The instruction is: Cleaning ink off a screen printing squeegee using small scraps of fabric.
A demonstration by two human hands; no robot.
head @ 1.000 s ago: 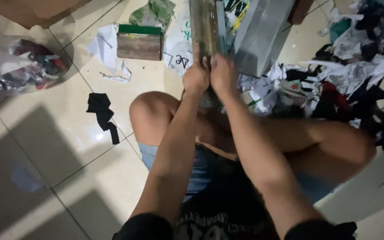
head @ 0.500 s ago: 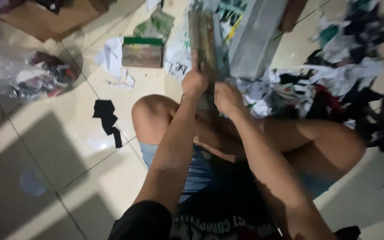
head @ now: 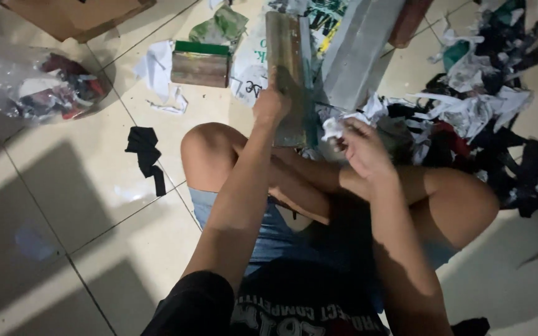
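The left hand (head: 271,102) is clenched round the long flat frame (head: 287,68), gripping it partway up its left edge so the piece stands tilted away from the person, its lower end resting down by the crossed legs. Held that way, one face of the frame is turned toward the other hand. The right hand (head: 361,149) is closed on a crumpled white rag (head: 334,127), pinched in the fingers just beside the frame's lower right edge, close enough to wipe it though not clearly touching.

The person sits on the tiled floor (head: 82,186) with knees folded. Just beyond the frame lies a grey metal beam (head: 359,53) at a slant. To the right, a heap of cloth scraps (head: 487,118), black, white and red, spreads toward the floor's right edge, within easy reach of the rag hand. To the left of the frame sits a small wooden block (head: 200,65) with a green top edge, a black scrap (head: 144,149) lies nearer the knee, and a clear bag (head: 32,84) of scraps rests near the top-left corner.
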